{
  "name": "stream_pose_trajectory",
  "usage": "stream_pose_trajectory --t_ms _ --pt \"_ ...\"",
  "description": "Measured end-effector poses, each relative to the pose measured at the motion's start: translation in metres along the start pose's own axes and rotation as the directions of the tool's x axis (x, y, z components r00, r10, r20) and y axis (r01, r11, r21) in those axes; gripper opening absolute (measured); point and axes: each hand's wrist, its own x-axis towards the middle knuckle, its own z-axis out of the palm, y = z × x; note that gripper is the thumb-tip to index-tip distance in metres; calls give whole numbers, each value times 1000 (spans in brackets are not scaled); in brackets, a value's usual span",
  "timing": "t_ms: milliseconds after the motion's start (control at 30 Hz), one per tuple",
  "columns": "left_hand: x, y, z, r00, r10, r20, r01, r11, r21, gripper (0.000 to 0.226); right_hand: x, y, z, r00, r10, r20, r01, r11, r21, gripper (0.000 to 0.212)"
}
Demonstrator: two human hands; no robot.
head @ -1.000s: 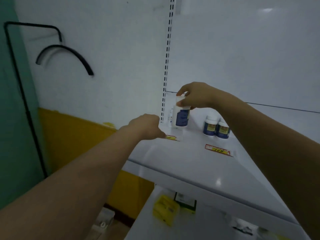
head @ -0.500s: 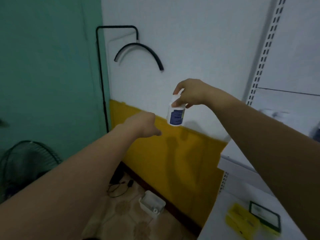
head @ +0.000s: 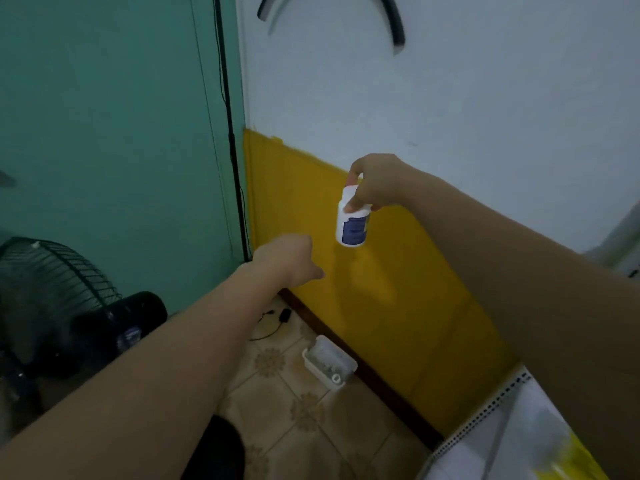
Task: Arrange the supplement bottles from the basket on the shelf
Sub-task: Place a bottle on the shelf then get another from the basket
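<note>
Head: cylindrical white bottle [head: 353,226] in right hand [head: 375,183]

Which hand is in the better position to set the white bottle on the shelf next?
Right, most likely: the right hand grips the white bottle by its top, and the shelf lies on that arm's side. The left hand is curled and shows nothing in it.

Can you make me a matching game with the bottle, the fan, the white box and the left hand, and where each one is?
Things:
1. bottle
2. fan
3. white box
4. left hand

Places:
A. on the tiled floor by the yellow wall
B. far left, in front of the green wall
C. gripped by the right hand
D. in the air, lower than the bottle

Pairs: 1-C, 2-B, 3-A, 4-D.
</note>
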Motion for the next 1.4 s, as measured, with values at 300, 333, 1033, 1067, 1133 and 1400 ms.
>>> stream_pose_trajectory --t_ms 300,333,1033,1067,1133,1400 --pt "144 -24 67 995 19 99 -23 999 33 31 137 78 82 985 101 141 -84 989 -122 48" --pt "161 -28 78 993 27 114 -31 999 30 29 150 89 94 979 125 163 -107 988 -115 48" --pt "405 -158 491 898 45 437 -83 994 68 45 324 357 591 843 382 378 -449 887 106 48" --pt "412 -167 516 896 39 443 -76 995 68 46 328 369 620 847 371 381 -437 894 102 45" --pt "425 -185 565 889 17 457 -60 995 80 49 336 390 676 856 354 377 -421 901 109 45" --pt "452 -244 740 863 -24 504 -45 991 124 59 361 450 861 889 309 336 -370 920 132 46"
